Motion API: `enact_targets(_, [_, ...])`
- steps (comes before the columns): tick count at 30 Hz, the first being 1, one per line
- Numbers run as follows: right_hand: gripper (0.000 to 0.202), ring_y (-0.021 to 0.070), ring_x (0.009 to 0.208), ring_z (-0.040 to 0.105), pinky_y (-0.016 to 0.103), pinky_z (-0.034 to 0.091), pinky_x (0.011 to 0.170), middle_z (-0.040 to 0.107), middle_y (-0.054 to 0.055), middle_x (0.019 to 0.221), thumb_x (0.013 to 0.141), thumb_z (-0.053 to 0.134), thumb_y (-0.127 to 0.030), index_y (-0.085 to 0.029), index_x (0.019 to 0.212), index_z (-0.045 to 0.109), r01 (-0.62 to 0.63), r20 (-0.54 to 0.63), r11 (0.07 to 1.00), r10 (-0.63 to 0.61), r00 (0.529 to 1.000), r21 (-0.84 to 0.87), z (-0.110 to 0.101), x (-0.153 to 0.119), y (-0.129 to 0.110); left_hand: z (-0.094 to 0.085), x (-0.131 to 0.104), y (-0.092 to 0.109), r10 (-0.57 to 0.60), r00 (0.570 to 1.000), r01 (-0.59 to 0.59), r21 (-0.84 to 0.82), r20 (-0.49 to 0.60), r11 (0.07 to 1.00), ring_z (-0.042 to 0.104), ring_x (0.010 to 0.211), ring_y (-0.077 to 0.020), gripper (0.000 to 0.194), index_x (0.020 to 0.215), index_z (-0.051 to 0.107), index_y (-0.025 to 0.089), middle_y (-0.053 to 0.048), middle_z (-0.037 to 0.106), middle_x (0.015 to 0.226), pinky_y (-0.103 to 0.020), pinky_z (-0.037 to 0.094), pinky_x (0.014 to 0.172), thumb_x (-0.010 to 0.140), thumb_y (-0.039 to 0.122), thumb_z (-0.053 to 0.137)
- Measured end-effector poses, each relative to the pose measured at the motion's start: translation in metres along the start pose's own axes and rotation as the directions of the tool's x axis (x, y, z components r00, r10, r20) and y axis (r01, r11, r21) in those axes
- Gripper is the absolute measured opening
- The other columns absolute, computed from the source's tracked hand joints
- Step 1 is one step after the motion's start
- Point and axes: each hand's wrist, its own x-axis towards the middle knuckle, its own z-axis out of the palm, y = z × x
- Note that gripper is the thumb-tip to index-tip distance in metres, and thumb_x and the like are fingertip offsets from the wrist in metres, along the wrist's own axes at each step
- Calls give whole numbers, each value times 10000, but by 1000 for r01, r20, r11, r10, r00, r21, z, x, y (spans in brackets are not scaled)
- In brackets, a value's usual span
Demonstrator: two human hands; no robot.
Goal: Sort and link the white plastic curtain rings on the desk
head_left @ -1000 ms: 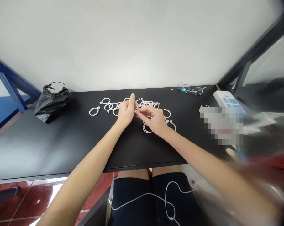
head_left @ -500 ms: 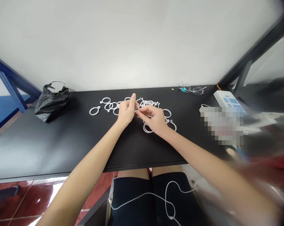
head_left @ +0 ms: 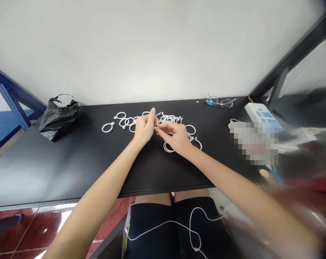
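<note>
My left hand (head_left: 144, 128) and my right hand (head_left: 177, 137) meet above the middle of the black table. Between their fingertips is a white plastic ring (head_left: 157, 124), mostly hidden by the fingers. The left hand is curled round it with the thumb pointing up. My right thumb and forefinger pinch its near side. More white rings lie about the hands: a loose ring with a small knob (head_left: 112, 123) at the left, several overlapping ones beside the left hand, a tangled pile (head_left: 170, 117) behind the right hand, and an open ring (head_left: 200, 145) to its right.
A crumpled black plastic bag (head_left: 59, 118) stands at the left of the table (head_left: 79, 169). Eyeglasses (head_left: 226, 104) lie at the back right, near a white box with blue markings (head_left: 262, 116). Clear plastic and a blurred-out item are at the right. A white cable (head_left: 163, 223) crosses my lap.
Both hands stay in nearly the same place and keep hold of the ring, with only slight finger movement. The whole view has shifted very slightly.
</note>
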Motion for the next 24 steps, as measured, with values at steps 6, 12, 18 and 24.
enact_targets(6, [175, 180, 713, 709, 342, 594, 722, 731, 35, 822, 851, 642, -374, -201, 855, 671, 0, -1, 1000, 0, 1000, -8, -1, 0, -2, 0, 0, 1, 1, 1000, -1, 13, -8, 1000, 442, 452, -107, 597, 510, 531, 182, 11, 434, 432, -236, 328, 463, 908, 609, 403])
enact_targets(12, [140, 173, 674, 699, 324, 593, 684, 727, 27, 787, 841, 653, -342, -204, 834, 669, 23, -4, 999, -23, 1000, -27, 0, 0, -2, -1, -1, 2, 20, 1000, -21, 54, 13, 998, 453, 457, -111, 567, 526, 545, 179, 7, 462, 443, -244, 325, 472, 919, 566, 416])
enact_targets(18, [98, 137, 596, 659, 279, 558, 627, 713, 3, 746, 869, 591, -262, -211, 826, 663, 132, 50, 978, -126, 991, -160, -6, -2, -13, -4, -5, 10, 84, 995, -89, 123, 46, 988, 444, 449, -104, 548, 522, 552, 177, 8, 479, 445, -252, 338, 501, 949, 488, 407])
enact_targets(24, [108, 127, 586, 632, 267, 535, 629, 702, -9, 727, 867, 585, -253, -222, 798, 662, 201, 116, 945, -176, 978, -257, -14, 0, -12, -3, -9, 14, 149, 987, -158, 177, 66, 971, 435, 452, -104, 553, 558, 571, 172, 11, 476, 457, -260, 339, 517, 964, 491, 375])
